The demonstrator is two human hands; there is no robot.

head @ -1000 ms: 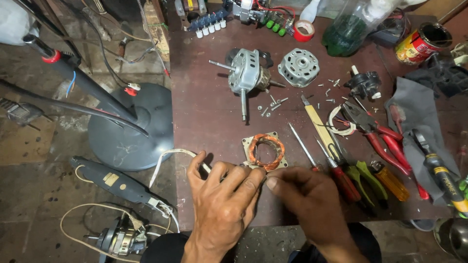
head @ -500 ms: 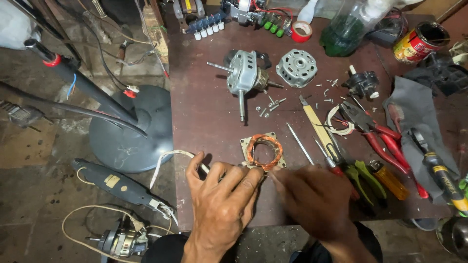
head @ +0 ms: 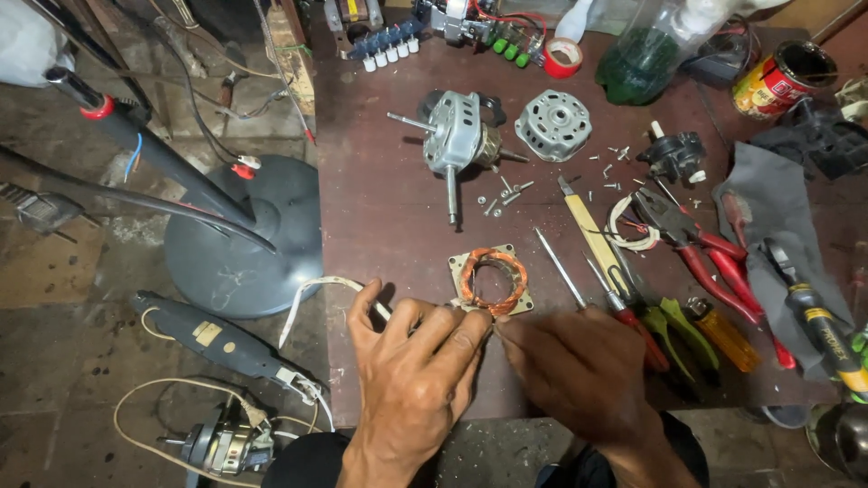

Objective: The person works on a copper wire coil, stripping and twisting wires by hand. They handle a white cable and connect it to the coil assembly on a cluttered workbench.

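A square motor stator with copper windings (head: 491,279) lies near the front of the dark brown table (head: 380,208). My left hand (head: 411,366) rests just left of it, fingertips pinching thin leads at its lower left corner, with a white cable (head: 312,294) running out under the hand. My right hand (head: 579,370) sits just right of it, fingers pinched on a thin wire end near the stator's lower edge. The fingertips of both hands nearly meet. What the wire ends look like is hidden by the fingers.
A motor rotor housing with shaft (head: 455,145) and a round end cover (head: 553,125) lie behind, with loose screws (head: 506,192). Screwdrivers (head: 597,285), red pliers (head: 701,248), green pliers (head: 674,325) and a grey cloth (head: 782,217) fill the right. A grey fan base (head: 249,239) stands left on the floor.
My right hand has drawn slightly back and right from the stator's edge. My left hand has stayed in place on the leads.
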